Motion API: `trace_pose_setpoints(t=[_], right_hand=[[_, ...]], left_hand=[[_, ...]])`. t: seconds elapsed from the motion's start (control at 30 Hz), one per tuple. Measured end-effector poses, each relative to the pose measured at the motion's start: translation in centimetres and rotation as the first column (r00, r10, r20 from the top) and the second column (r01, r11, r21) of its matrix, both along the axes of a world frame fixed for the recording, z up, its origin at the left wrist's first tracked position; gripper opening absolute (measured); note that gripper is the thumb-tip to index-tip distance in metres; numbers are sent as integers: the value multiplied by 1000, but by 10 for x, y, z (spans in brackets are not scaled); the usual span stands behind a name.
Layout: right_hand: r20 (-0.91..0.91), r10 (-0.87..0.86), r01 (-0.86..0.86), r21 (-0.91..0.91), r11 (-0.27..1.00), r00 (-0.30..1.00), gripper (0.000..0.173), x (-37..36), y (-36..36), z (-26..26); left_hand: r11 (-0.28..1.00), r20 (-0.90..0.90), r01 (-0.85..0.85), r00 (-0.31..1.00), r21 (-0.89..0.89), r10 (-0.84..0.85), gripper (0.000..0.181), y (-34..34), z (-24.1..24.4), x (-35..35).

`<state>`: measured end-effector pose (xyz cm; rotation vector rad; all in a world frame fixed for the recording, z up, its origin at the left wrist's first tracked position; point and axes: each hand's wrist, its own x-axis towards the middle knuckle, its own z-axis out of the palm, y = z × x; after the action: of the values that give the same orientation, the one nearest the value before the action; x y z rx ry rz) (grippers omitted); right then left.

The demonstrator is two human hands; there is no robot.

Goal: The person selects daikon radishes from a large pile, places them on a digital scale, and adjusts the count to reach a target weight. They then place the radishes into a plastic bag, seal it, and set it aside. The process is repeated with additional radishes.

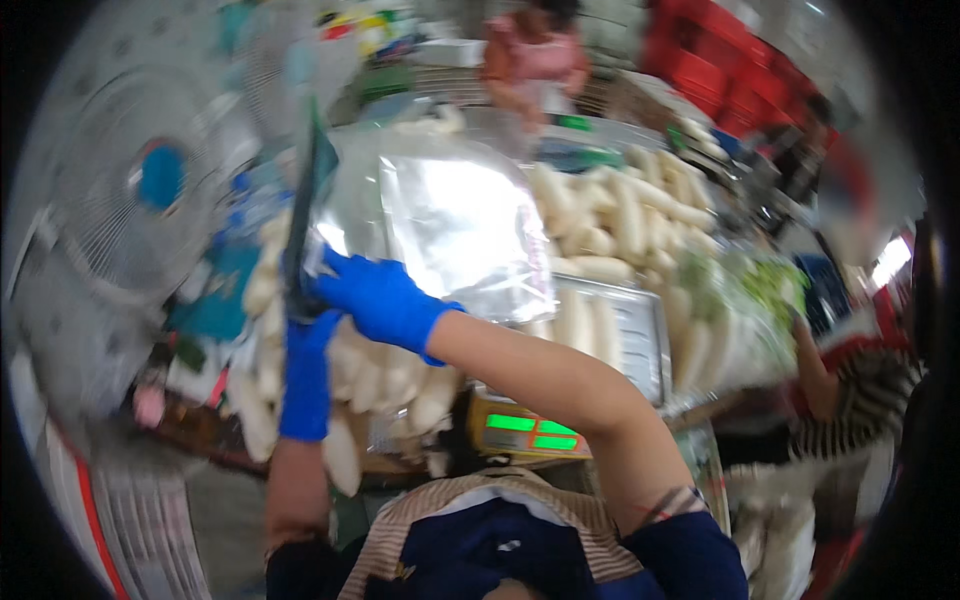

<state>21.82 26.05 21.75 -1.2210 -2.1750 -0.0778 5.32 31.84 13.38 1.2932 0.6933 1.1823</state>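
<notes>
My left hand (307,375), in a blue glove, reaches up to the lower end of a dark, narrow object (304,217) and seems to hold it; blur hides what it is. Across from it, my right hand (386,300), also in a blue glove, has its fingers at the edge of a large clear plastic bag (457,225). Whether those fingers are closed on the bag or the dark object is unclear. White radishes (382,375) lie beneath and beside my hands. Others rest on the metal tray (652,352) of a scale with a lit green display (511,423).
A heap of white radishes (626,210) lies beyond the scale. Bagged radishes with leafy tops (720,322) stand at the right, near a person in a striped top (862,405). Another person in pink (536,60) is across the table. A large fan (161,176) stands left.
</notes>
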Motion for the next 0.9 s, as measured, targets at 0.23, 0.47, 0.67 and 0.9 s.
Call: trace_pose_setpoints(t=[0.23, 0.47, 0.67, 0.9], right_hand=[[131, -18, 46, -215, 975, 991, 38, -62, 13, -65], [-6, 66, -66, -159, 985, 998, 59, -59, -10, -58], [-105, 75, -69, 61, 996, 992, 62, -23, -14, -37], [-288, -79, 92, 33, 995, 954, 67, 15, 18, -6]], left_hand=[[941, 132, -181, 965, -286, 226, 51, -22, -22, -33], [905, 372, -152, 875, -396, 310, 35, -28, -7, -45], [937, 347, -220, 886, -272, 309, 37, 14, -8, -74], [971, 366, 77, 931, -226, 12, 35, 88, 55, -97]])
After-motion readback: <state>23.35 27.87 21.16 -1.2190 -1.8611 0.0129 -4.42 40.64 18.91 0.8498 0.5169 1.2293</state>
